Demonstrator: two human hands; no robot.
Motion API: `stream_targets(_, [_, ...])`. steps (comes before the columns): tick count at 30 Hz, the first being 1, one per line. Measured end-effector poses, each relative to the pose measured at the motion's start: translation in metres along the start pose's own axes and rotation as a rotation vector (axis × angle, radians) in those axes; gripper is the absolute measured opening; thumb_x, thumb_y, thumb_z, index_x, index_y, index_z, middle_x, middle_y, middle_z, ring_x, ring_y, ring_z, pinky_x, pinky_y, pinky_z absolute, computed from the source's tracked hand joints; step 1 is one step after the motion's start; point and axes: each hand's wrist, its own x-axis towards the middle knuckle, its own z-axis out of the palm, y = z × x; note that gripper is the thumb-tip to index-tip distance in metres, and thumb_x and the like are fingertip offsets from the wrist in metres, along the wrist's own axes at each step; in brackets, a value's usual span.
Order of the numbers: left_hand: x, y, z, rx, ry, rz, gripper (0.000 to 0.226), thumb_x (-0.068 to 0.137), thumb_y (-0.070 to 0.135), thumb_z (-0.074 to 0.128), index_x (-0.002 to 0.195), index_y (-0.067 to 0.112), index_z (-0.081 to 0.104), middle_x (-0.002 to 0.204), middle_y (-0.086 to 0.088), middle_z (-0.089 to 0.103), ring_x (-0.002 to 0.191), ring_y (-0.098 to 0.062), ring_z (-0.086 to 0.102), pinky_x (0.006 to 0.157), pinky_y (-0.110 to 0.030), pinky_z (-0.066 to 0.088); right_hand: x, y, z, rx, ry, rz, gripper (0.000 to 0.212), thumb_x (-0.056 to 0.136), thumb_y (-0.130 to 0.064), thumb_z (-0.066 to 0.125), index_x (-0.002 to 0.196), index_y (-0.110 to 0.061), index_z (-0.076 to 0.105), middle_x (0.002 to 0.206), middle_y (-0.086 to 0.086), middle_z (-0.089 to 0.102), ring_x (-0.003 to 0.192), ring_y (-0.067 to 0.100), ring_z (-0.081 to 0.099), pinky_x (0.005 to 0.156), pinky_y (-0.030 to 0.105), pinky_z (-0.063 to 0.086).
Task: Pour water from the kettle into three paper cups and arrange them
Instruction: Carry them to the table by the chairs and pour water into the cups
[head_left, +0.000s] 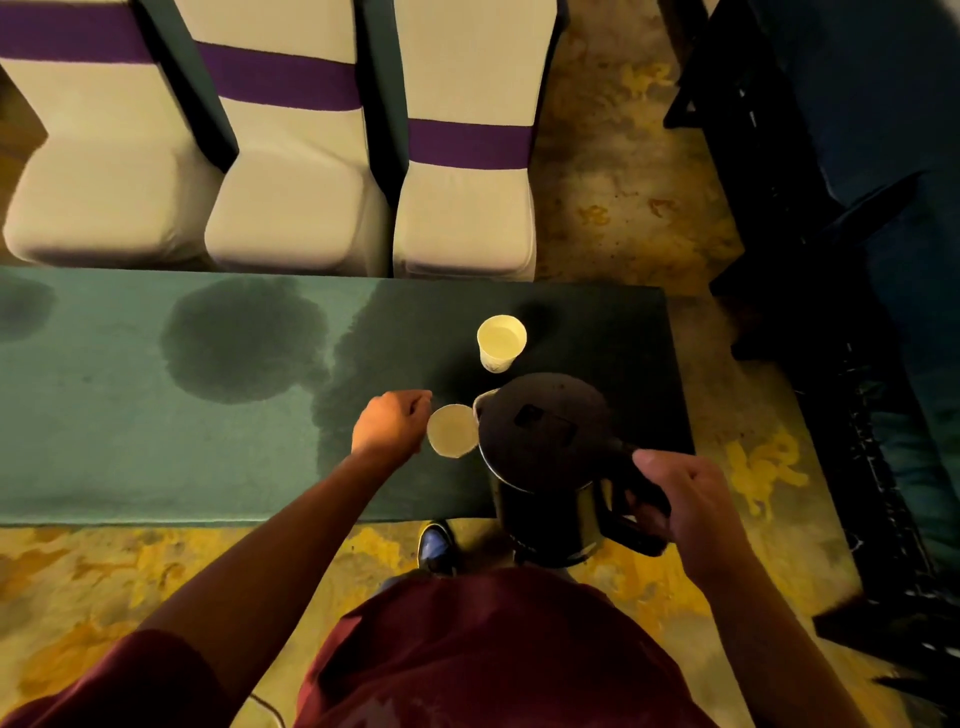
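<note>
A black kettle (545, 436) hangs over the right part of the green table (130, 441), my right hand (685, 499) shut on its handle. Its spout points left, right over the rim of a white paper cup (451, 430). My left hand (392, 423) grips that cup from its left side. A second paper cup (500, 343) with water in it stands farther back, just beyond the kettle. I see only these two cups.
Dark wet patches (239, 343) spread across the tablecloth's middle and left. Three white-covered chairs (291, 208) with purple bands line the table's far side. Dark furniture (810, 208) runs along the right. My shoe (435, 545) shows below the table's near edge.
</note>
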Motion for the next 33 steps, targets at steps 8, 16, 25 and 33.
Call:
stream_targets(8, [0.005, 0.038, -0.001, -0.067, 0.220, -0.020, 0.028, 0.096, 0.025, 0.052, 0.113, 0.019, 0.074, 0.064, -0.007, 0.071, 0.054, -0.019, 0.068, 0.072, -0.037, 0.060, 0.024, -0.010, -0.078, 0.055, 0.058, -0.033, 0.039, 0.083, -0.032, 0.056, 0.055, -0.005, 0.058, 0.041, -0.005, 0.049, 0.035, 0.007, 0.046, 0.039, 0.015, 0.035])
stream_targets(16, [-0.002, 0.079, 0.028, -0.195, 0.328, -0.048, 0.031, 0.097, 0.024, 0.048, 0.115, 0.016, 0.073, 0.046, 0.004, 0.062, 0.039, -0.004, 0.059, 0.059, -0.025, 0.052, 0.059, -0.008, -0.136, 0.008, 0.168, -0.133, 0.052, 0.086, -0.046, 0.053, 0.061, -0.001, 0.057, 0.039, -0.001, 0.040, 0.036, 0.018, 0.039, 0.041, 0.027, 0.032])
stream_targets(25, [-0.039, 0.133, 0.074, -0.445, 0.401, -0.100, 0.024, 0.097, 0.027, 0.048, 0.090, 0.018, 0.069, 0.058, -0.001, 0.061, 0.045, -0.012, 0.057, 0.046, -0.028, 0.050, 0.121, 0.005, -0.132, 0.235, 0.275, -0.001, 0.037, 0.080, -0.041, 0.062, 0.069, -0.006, 0.060, 0.047, -0.007, 0.051, 0.039, 0.007, 0.045, 0.040, 0.023, 0.032])
stream_targets(33, [-0.054, 0.121, 0.117, -0.412, 0.219, -0.252, 0.041, 0.095, 0.026, 0.049, 0.056, 0.015, 0.048, 0.049, -0.006, 0.050, 0.045, -0.020, 0.048, 0.048, -0.033, 0.041, 0.144, 0.037, -0.106, 0.276, 0.254, 0.026, 0.032, 0.091, -0.031, 0.055, 0.068, -0.009, 0.060, 0.050, -0.004, 0.051, 0.041, 0.010, 0.043, 0.042, 0.024, 0.032])
